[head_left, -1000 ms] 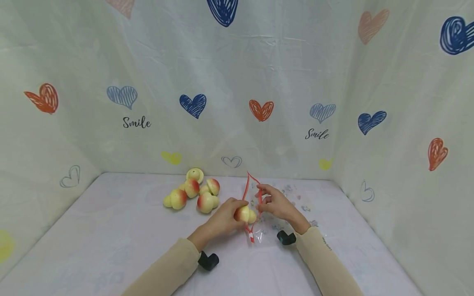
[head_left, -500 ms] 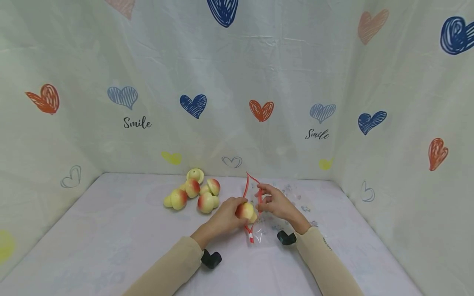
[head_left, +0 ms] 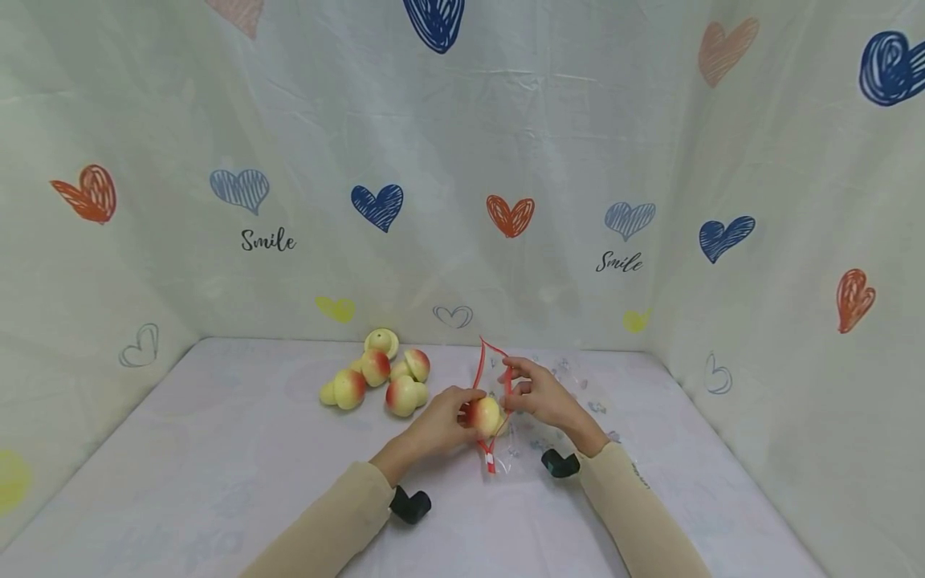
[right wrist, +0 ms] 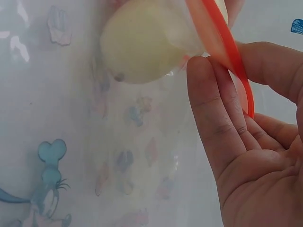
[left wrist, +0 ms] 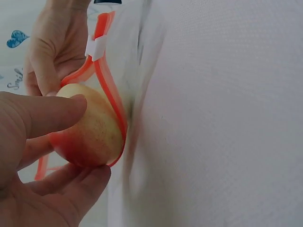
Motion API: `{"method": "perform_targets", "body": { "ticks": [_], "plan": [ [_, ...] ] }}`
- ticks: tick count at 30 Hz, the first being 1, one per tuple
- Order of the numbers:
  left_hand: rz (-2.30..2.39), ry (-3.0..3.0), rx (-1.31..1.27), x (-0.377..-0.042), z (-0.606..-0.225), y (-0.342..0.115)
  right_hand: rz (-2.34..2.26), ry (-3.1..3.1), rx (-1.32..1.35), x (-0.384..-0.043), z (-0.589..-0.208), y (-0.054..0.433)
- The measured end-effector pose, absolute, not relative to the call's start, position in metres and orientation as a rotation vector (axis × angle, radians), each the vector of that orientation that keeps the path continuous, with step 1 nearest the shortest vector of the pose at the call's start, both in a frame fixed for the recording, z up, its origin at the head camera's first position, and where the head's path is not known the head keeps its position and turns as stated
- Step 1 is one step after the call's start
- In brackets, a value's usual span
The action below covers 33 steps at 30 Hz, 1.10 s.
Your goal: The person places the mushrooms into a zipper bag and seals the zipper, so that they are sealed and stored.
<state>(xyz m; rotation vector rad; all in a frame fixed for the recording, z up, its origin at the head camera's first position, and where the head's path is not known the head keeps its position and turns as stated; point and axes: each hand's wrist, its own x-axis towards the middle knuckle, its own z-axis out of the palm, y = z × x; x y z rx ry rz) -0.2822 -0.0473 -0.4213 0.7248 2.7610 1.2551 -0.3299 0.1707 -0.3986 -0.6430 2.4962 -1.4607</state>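
My left hand (head_left: 448, 417) grips a toy mushroom (left wrist: 90, 130) by its rounded red-and-yellow cap, thumb on one side and fingers on the other. Its pale stem end (right wrist: 142, 45) shows through the clear film of a zip bag (right wrist: 142, 165), past the red-edged mouth. The bag is printed with small cartoon figures and carries a white slider (left wrist: 96, 47) at one end of its red zip. My right hand (head_left: 538, 393) pinches the zip's far side between thumb and fingers, and the mouth stands spread apart.
Several more toy mushrooms (head_left: 349, 388) lie grouped on the white-covered table (head_left: 217, 449), left of the bag and toward the back wall. A curtain (head_left: 448, 120) with printed hearts hangs behind and at both sides. Black wrist cameras (head_left: 410, 506) sit under the sleeves.
The toy mushroom in my left hand has turned and shifted slightly right, its stem going into the bag's mouth. My right hand keeps its pinch on the zip edge with little movement.
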Motion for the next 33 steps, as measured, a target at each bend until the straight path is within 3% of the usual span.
{"method": "perform_targets", "body": {
  "ticks": [17, 33],
  "plan": [
    [1.423, 2.674, 0.751, -0.288, -0.428, -0.045, -1.512, 2.491, -0.622, -0.336, -0.403, 0.172],
    [1.391, 2.706, 0.774, -0.291, -0.429, -0.040, -1.557, 2.451, -0.649, -0.310, -0.368, 0.166]
  ]
}}
